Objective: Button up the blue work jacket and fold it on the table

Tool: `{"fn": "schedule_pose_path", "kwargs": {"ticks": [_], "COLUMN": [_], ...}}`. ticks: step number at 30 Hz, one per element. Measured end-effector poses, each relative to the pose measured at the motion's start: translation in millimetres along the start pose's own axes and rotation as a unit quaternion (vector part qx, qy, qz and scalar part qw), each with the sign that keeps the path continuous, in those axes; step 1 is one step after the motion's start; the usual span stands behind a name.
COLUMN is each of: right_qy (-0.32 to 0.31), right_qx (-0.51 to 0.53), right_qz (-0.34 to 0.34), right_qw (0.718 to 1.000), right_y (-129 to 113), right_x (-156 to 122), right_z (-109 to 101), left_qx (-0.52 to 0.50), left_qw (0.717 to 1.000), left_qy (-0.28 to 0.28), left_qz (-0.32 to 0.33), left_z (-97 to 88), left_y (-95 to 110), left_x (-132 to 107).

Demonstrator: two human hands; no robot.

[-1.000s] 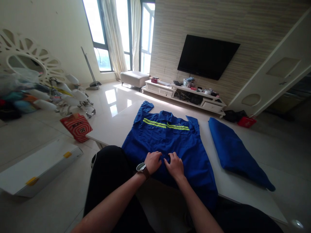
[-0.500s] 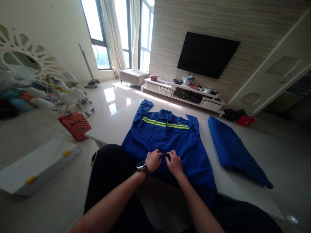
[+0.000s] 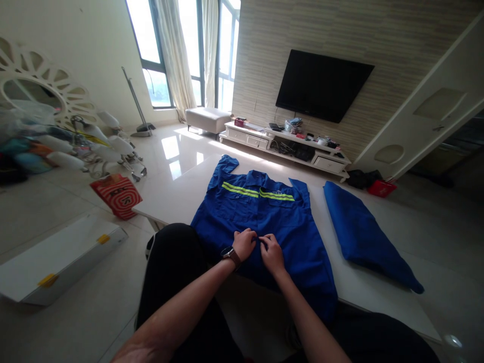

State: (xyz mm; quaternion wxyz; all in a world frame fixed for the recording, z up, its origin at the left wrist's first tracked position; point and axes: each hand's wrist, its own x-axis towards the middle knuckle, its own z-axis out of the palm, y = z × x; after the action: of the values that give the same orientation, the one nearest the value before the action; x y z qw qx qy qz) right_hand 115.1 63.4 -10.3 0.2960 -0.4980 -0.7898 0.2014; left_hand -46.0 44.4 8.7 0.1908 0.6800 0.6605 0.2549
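Observation:
A blue work jacket [image 3: 227,217] with yellow-green reflective stripes lies spread face up on a white table [image 3: 177,196], collar at the far side and its lower edge toward me. My left hand [image 3: 245,244], with a watch on the wrist, pinches the front placket near the lower middle. Right beside it, my right hand [image 3: 271,253] has its thumb and fingertips closed on the same strip of cloth. The fingertips of both hands nearly meet. Whatever button may lie between them is too small to make out.
On the table's right lies a folded blue bundle of cloth [image 3: 363,232]. A red paper bag [image 3: 117,196] and a white box [image 3: 60,257] with yellow tabs stand on the floor at left. Beyond the table is a low TV cabinet [image 3: 260,142].
My left hand has moved slightly right and up, closing the small gap to my right hand. The fingers of both now pinch the jacket's placket. The jacket lies almost the same.

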Motion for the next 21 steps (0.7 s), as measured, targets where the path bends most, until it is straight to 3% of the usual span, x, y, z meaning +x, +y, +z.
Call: {"fn": "schedule_pose_path", "kwargs": {"ticks": [9,15,21], "right_qy": [0.011,0.023,0.018], "right_qx": [0.018,0.002,-0.009], "right_qz": [-0.029,-0.032,-0.041], "right_qw": [0.999,0.999,0.999], "right_y": [4,-1,-3], "right_x": [11,9,1], "right_z": [4,3,3], "left_qx": [-0.035,0.007,0.027], "left_qw": [0.999,0.998,0.996], "left_qy": [0.008,0.050,0.049], "left_qz": [-0.022,0.036,0.066], "left_z": [5.7,5.6,5.5], "left_y": [4,8,4], "left_x": [4,-1,-5]}}
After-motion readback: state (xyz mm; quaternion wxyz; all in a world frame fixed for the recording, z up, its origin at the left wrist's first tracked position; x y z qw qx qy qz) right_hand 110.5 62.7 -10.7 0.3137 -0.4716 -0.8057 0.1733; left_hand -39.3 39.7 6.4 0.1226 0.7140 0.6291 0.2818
